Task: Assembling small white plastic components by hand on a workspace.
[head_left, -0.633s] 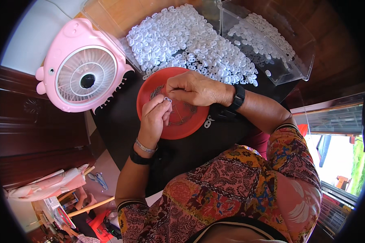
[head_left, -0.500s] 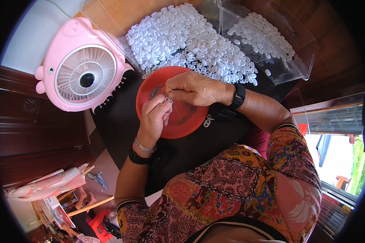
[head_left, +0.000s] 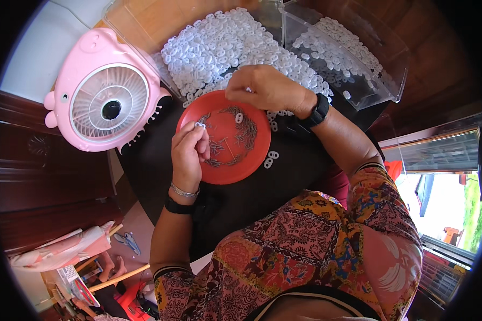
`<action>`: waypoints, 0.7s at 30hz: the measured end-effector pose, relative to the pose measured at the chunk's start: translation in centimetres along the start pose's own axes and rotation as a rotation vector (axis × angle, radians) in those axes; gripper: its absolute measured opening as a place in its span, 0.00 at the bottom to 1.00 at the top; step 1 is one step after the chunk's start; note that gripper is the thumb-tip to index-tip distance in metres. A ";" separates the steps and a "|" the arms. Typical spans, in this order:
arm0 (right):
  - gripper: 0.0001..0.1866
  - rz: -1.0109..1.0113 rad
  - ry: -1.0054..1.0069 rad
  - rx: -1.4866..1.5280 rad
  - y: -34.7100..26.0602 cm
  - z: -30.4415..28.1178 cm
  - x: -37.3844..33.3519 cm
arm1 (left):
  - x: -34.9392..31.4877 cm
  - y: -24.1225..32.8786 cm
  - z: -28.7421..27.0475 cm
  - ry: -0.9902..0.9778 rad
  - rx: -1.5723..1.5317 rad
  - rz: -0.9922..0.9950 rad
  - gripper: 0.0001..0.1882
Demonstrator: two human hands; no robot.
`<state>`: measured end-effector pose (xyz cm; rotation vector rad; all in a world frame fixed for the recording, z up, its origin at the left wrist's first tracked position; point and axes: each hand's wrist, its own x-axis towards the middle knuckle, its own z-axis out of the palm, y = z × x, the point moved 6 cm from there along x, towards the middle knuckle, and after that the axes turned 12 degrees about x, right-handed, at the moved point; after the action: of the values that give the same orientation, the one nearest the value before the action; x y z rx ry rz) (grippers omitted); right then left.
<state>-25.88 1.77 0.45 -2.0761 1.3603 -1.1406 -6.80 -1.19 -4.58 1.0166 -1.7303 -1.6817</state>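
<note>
My left hand (head_left: 187,152) is at the left rim of a red bowl (head_left: 260,160), its thumb and fingers pinching a small white two-holed plastic piece (head_left: 200,124). Over the bowl's far right rim is my right hand (head_left: 268,88), with fingers curled in. A bit of white (head_left: 249,90) shows between those fingers, apparently another such piece, mostly hidden. Inside the bowl lie many small thin metal parts (head_left: 246,134), too small to name surely, and one loose white piece (head_left: 239,117).
A big heap of white two-holed pieces (head_left: 214,48) lies beyond the bowl. More fill a clear plastic bin (head_left: 383,93) at the far right. A few sit on the black table (head_left: 235,208) right of the bowl. At left stands a pink pig-shaped fan (head_left: 93,43).
My hands have drawn apart, the right moving up toward the heap and the left slightly left. The bowl's inside shows more now, with a white piece in it.
</note>
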 end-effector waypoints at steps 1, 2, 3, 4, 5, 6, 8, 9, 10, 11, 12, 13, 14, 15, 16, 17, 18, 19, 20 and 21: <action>0.09 -0.046 -0.079 -0.092 -0.1 0.4 -0.1 | 0.1 0.1 -0.1 0.001 -0.002 0.002 0.12; 0.09 -0.045 -0.081 -0.093 -0.1 0.6 -0.2 | 0.0 0.2 -0.1 0.011 -0.004 -0.014 0.12; 0.07 -0.071 -0.167 -0.186 -0.2 1.5 -0.5 | 0.1 0.1 -0.2 0.022 -0.006 -0.030 0.13; 0.06 -0.096 -0.253 -0.279 -0.1 2.3 -0.8 | 0.1 -0.1 -0.2 0.021 -0.008 -0.032 0.13; 0.06 -0.142 -0.251 -0.301 -0.5 2.7 -0.8 | 0.2 -0.1 -0.2 0.011 -0.013 -0.019 0.13; 0.06 -0.142 -0.253 -0.300 -0.6 2.9 -0.8 | 0.3 -0.1 -0.1 0.001 -0.019 -0.006 0.13; 0.07 -0.098 -0.349 -0.455 -0.6 3.8 -0.9 | 0.3 -0.2 -0.1 -0.006 -0.024 -0.001 0.13; 0.07 -0.098 -0.350 -0.454 -0.6 3.9 -0.9 | 0.3 -0.1 -0.1 -0.014 -0.028 0.005 0.13; 0.07 -0.114 -0.332 -0.451 -0.6 3.9 -0.9 | 0.3 -0.1 -0.1 -0.013 -0.028 0.005 0.13; 0.08 -0.131 -0.313 -0.449 -0.6 3.9 -0.8 | 0.2 0.1 -0.1 -0.016 -0.017 0.005 0.13; 0.08 -0.132 -0.313 -0.448 -0.4 4.1 -0.9 | 0.2 0.1 -0.1 -0.019 -0.005 0.006 0.13; 0.07 -0.126 -0.240 -0.377 -0.2 3.9 -0.8 | 0.1 0.1 -0.1 -0.017 -0.004 0.007 0.13; 0.07 -0.121 -0.167 -0.306 -0.4 3.5 -0.5 | 0.1 0.1 -0.1 -0.016 0.000 0.000 0.13; 0.07 -0.124 -0.167 -0.305 -0.7 3.5 -0.4 | 0.0 0.0 0.0 -0.015 0.004 -0.007 0.13; 0.07 0.057 -0.125 0.010 -0.3 3.2 -0.2 | -0.1 0.1 0.1 -0.012 0.006 -0.007 0.13; 0.07 0.237 -0.081 0.325 0.2 3.2 -0.2 | -0.2 0.1 0.2 -0.011 0.011 0.001 0.13; 0.07 0.234 -0.080 0.326 0.3 3.4 -0.2 | -0.4 0.2 0.4 -0.009 0.016 0.009 0.13; 0.08 0.315 -0.080 0.581 0.8 4.0 -0.4 | -0.4 0.2 0.5 -0.008 0.021 0.016 0.13; 0.08 0.397 -0.079 0.837 1.1 4.6 -0.6 | -0.5 0.2 0.7 -0.007 0.023 0.016 0.13; 0.08 0.396 -0.078 0.839 1.0 4.9 -0.7 | -0.5 0.3 0.8 -0.011 0.027 0.030 0.13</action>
<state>-22.59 1.49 -3.35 -1.1802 0.9462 -1.1588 -7.19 -0.27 -4.34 0.9909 -1.7712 -1.6520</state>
